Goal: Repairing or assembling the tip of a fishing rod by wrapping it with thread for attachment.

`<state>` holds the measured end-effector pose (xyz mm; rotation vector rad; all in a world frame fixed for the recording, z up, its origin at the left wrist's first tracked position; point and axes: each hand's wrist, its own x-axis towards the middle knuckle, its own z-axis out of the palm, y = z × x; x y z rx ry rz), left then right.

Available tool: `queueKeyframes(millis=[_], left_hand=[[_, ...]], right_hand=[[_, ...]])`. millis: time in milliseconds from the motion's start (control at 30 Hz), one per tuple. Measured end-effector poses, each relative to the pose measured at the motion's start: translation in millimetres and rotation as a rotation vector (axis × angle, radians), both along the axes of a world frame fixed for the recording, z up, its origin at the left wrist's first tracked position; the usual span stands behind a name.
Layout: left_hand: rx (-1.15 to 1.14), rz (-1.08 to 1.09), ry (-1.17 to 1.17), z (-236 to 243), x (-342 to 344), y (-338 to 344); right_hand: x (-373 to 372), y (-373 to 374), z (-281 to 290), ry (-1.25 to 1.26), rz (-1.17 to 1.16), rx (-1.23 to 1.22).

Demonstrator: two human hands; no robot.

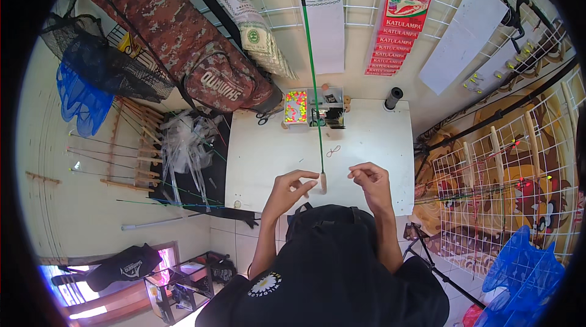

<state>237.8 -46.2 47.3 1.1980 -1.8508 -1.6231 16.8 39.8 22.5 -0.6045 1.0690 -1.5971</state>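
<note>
A slim green fishing rod (314,77) runs from the top of the view down to its short light-brown handle (323,182) at the table's near side. Beside that handle is my left hand (289,191), its index finger and thumb apart, the index fingertip at or very near the handle's upper end. To the right, my right hand (372,184) is raised over the tabletop with thumb and index finger drawn together in a pinch. Anything between those fingertips is too small to make out. A small loop of reddish cord (333,151) lies just beyond the hands.
On the white table (262,156) stand a box of bright small beads or floats (296,106), a tray of small items (328,114) and a black cylinder (394,97); scissors (268,118) lie nearby. A camouflage rod bag (165,28) leans at left. Packets (400,28) hang on the wall grid.
</note>
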Motion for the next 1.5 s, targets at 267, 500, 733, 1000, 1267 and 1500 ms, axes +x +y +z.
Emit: queueKeyframes(millis=[267,500,733,1000,1267,1500], left_hand=[[-0.025,-0.088,0.191,3.4,-14.5,4.4],[-0.032,-0.228,0.158,6.5,-17.9,6.5],[0.009,-0.239,0.232,-0.4,-19.1,6.1],[0.058,-0.147,0.434,-10.3,-24.7,15.7],[0.094,-0.095,0.524,-20.8,-27.9,17.3],[0.088,-0.142,0.546,-17.6,-28.2,17.9]], right_hand=[[10.2,-2.6,13.8,0.171,0.317,-0.015],[2.4,-2.0,8.5,0.11,0.47,0.049],[1.2,-1.3,6.2,-0.012,0.547,-0.016],[13.3,-1.3,-2.5,-0.207,0.5,-0.002],[16.1,-1.2,-0.3,-0.288,0.481,0.005],[15.2,0.9,-3.8,-0.317,0.485,0.01]])
